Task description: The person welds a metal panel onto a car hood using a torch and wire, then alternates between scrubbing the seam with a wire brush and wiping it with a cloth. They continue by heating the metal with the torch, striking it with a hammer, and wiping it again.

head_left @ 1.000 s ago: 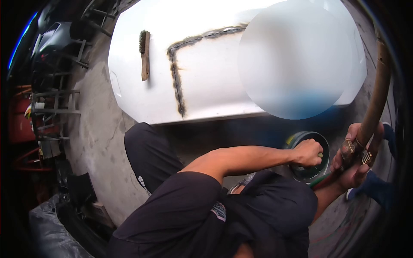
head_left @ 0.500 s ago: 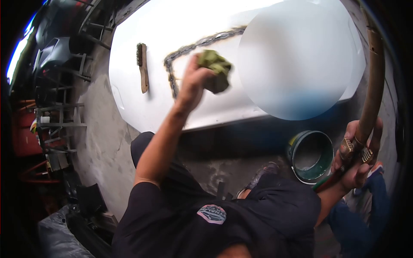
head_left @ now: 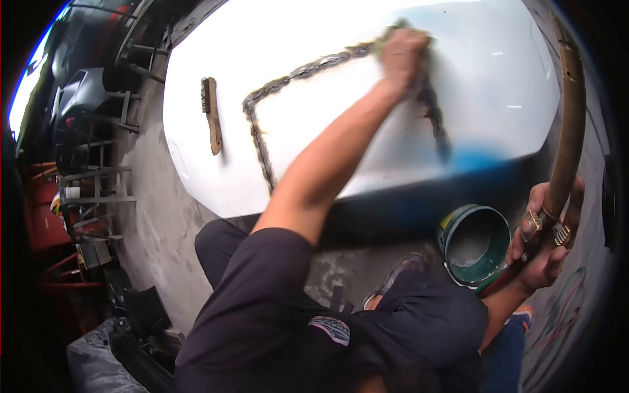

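Observation:
My left hand [head_left: 403, 59] is closed around a crumpled green cloth [head_left: 396, 31], mostly hidden beneath the fingers and blurred. It presses the cloth onto a white metal panel [head_left: 341, 134], at the upper right corner of a dark, scorched weld seam [head_left: 321, 64]. Over at the right, my right hand [head_left: 544, 239] grips a gas torch [head_left: 569, 131] near its brass valve knobs [head_left: 532, 224]. The torch's long tube points upward, beside the panel's right edge. A wooden-handled wire brush [head_left: 212, 116] lies on the panel's left part.
A dark green bucket [head_left: 475, 242] with liquid in it stands on the concrete floor [head_left: 154, 229] before the panel. Hoses [head_left: 557, 314] trail at the lower right, near another person's blue trouser leg [head_left: 508, 354]. Metal stands [head_left: 98, 183] line the left side.
My left hand has carried the cloth right and up, from above the seam's left part to its upper right corner. My right hand still holds the torch in about the same place.

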Demonstrator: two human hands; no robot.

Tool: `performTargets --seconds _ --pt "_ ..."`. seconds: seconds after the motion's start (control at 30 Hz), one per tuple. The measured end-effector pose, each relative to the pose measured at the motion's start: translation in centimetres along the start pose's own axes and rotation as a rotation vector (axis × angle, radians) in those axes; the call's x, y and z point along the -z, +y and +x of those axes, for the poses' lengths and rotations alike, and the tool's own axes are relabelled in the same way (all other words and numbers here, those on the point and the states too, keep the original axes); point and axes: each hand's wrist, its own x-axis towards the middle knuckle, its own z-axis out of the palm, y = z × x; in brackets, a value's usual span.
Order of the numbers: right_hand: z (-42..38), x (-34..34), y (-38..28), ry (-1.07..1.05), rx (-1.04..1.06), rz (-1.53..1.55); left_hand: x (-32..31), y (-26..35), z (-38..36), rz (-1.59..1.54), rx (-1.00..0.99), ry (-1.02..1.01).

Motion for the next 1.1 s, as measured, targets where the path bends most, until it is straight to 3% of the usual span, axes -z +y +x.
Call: performTargets --seconds 0.03,0.1,0.2,0.23,0.27,0.3,0.33,0.4,0.5,0.57,0.7,0.77,0.83,0.9,1.1 --pt "0.2 -0.3 0.0 -0.018 0.001 0.0 -4.0 0.7 1.0 -0.085 -0.091 0.04" --pt "-0.1 -0.5 0.0 0.063 0.018 -0.062 -2.0 0.7 1.1 -0.107 -0.171 -0.048" --pt "-0.2 0.2 -0.2 0.016 0.014 -0.025 6.9 -10.2 -5.3 0.09 -0.254 0.038" --pt "-0.2 0.4 -0.2 -0.02 0.021 -0.003 12.3 -11.0 -6.5 0.2 0.045 -0.184" --pt "-0.4 0.3 0.1 -0.002 0.022 0.008 16.8 -12.7 -8.5 0.34 0.059 -0.171" --pt "-0.2 0.1 0.5 0.019 0.037 -0.031 21.3 -13.7 -9.2 0.349 0.315 -0.373" --pt "0.1 -0.1 0.8 0.04 0.063 -0.075 25.1 -13.3 -10.1 0.234 0.453 -0.254" --pt "0.3 -0.2 0.9 0.051 0.078 -0.068 31.0 -12.4 -11.3 0.122 0.534 -0.132" --pt "0.2 -0.1 0.9 0.043 0.064 -0.067 35.7 -8.8 -13.4 -0.197 0.714 0.012" --pt "0.5 -0.4 1.1 0.045 0.093 -0.077 36.8 -7.4 -14.5 -0.595 0.865 -0.007" --pt "0.6 -0.9 1.2 0.009 0.067 -0.04 36.6 -4.8 -15.8 -1.227 1.098 0.152" --pt "0.5 -1.4 1.2 -0.01 0.086 -0.063 35.7 -4.1 -16.6 -1.366 1.14 0.199" --pt "0.3 -1.6 1.1 -0.018 0.076 -0.063 34.5 -3.3 -17.5 -1.76 1.199 0.184" --pt "0.3 -1.8 0.9 -0.023 0.068 -0.065 33.1 -2.1 -18.4 -1.742 1.265 0.19" --pt "-0.1 -1.6 0.8 -0.034 0.063 -0.071 31.1 -0.5 -17.3 -1.587 1.183 -0.028"
